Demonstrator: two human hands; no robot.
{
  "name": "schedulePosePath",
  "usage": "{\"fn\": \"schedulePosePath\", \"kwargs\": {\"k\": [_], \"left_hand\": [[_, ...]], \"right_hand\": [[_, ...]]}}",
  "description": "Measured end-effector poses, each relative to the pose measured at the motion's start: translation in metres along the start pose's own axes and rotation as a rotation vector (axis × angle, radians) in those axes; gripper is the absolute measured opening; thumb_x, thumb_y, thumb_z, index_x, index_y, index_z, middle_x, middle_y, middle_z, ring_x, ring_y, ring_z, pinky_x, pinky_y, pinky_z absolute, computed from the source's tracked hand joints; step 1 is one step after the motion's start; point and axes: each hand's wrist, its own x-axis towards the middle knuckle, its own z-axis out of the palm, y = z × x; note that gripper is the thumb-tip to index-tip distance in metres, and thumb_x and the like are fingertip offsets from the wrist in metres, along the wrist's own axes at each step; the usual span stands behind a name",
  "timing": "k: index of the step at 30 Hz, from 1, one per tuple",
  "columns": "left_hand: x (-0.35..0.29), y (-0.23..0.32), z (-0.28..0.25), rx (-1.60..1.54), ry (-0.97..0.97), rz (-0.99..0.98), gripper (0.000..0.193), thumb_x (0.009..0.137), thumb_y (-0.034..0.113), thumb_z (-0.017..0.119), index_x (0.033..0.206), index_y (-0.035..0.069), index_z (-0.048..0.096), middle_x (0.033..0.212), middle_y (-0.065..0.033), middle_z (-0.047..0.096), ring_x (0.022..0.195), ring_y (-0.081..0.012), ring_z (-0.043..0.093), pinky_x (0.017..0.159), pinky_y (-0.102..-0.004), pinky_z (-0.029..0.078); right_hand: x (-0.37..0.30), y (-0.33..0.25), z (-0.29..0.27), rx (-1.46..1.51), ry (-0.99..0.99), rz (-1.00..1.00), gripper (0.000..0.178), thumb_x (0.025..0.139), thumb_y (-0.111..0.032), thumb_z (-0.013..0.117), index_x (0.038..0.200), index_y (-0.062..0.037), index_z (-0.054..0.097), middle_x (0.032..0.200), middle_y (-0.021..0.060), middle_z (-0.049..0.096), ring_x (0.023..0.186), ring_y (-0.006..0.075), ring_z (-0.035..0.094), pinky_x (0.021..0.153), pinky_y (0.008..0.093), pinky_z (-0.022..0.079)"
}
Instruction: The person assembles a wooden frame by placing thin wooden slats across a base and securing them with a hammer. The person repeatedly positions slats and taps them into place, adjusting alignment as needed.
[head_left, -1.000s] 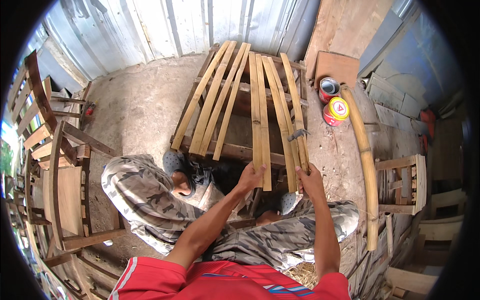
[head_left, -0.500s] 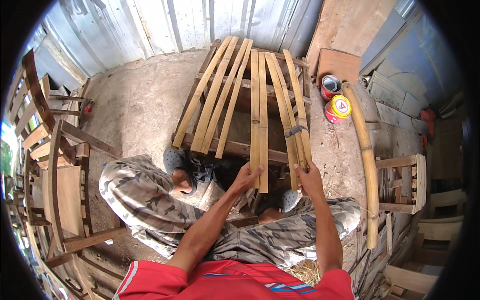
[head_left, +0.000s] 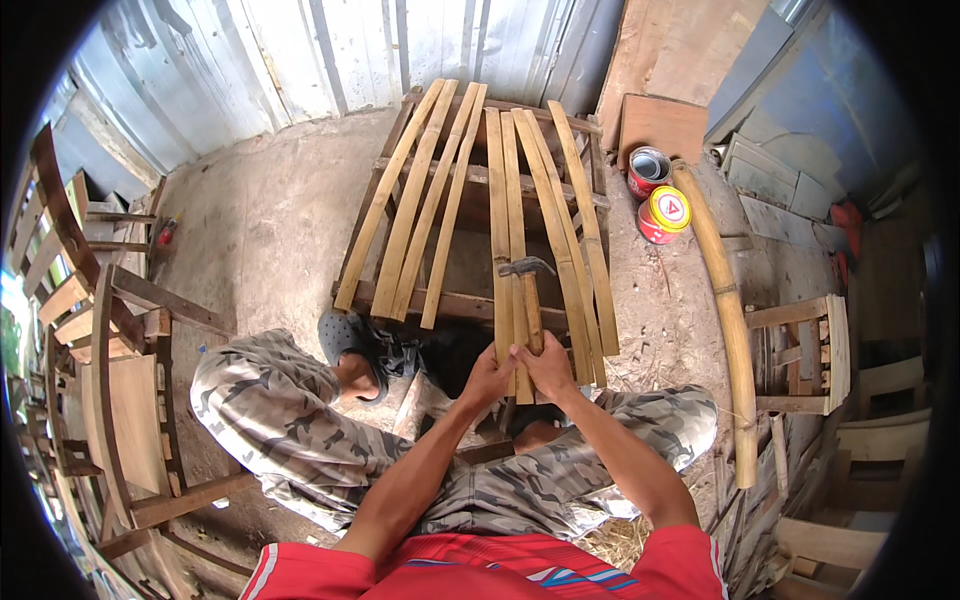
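Several flat bamboo slats [head_left: 400, 230] lie fanned lengthwise over a low wooden frame [head_left: 455, 302] before me. My left hand [head_left: 489, 375] is closed on the near end of a middle bamboo slat [head_left: 497, 215]. My right hand [head_left: 548, 366] grips the wooden handle of a claw hammer [head_left: 531, 300], whose dark metal head lies over the middle pair of slats. Both hands come close together, thumbs nearly touching. To the right of the hammer, more slats [head_left: 570, 250] rest on the frame untouched by either hand.
An opened tin [head_left: 648, 166] and a red tin with a yellow lid [head_left: 664, 212] stand right of the frame. Beside them lies a long bamboo pole [head_left: 722, 300]. Wooden chair parts [head_left: 130, 380] crowd the left, and a small wooden frame [head_left: 800, 350] stands at right.
My right hand has moved left from the right-hand slats to the middle pair, bringing the hammer with it. My left hand stays at the middle slats' near ends.
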Motion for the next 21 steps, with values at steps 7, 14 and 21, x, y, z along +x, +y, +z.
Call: {"fn": "schedulePosePath", "kwargs": {"k": [7, 14, 21], "left_hand": [[0.014, 0.016, 0.011, 0.235, 0.045, -0.079, 0.039, 0.106, 0.026, 0.058, 0.134, -0.001, 0.055, 0.118, -0.0084, 0.068, 0.106, -0.0152, 0.063, 0.092, -0.0314, 0.051], [0.01, 0.013, 0.02, 0.128, 0.003, -0.034, 0.038, 0.105, 0.023, 0.059, 0.134, -0.001, 0.056, 0.117, -0.006, 0.068, 0.105, -0.0127, 0.062, 0.091, -0.0297, 0.05], [0.011, 0.007, 0.019, 0.114, -0.074, -0.085, 0.036, 0.106, 0.022, 0.059, 0.133, -0.001, 0.055, 0.116, -0.0037, 0.066, 0.103, -0.0096, 0.061, 0.089, -0.0282, 0.051]], "right_hand": [[0.017, -0.002, -0.002, 0.063, 0.097, 0.033, 0.042, 0.088, -0.035, 0.076, 0.103, 0.0025, 0.062, 0.093, 0.021, 0.072, 0.09, 0.0358, 0.071, 0.079, 0.0438, 0.054], [0.009, -0.018, -0.013, 0.078, 0.119, 0.07, 0.037, 0.089, -0.031, 0.074, 0.099, 0.0024, 0.062, 0.091, 0.0233, 0.07, 0.088, 0.0394, 0.07, 0.079, 0.0457, 0.054], [0.006, -0.007, -0.029, -0.264, 0.33, -0.127, 0.043, 0.086, -0.027, 0.077, 0.106, 0.0052, 0.057, 0.111, 0.0294, 0.063, 0.105, 0.0453, 0.062, 0.09, 0.0495, 0.049]]}}
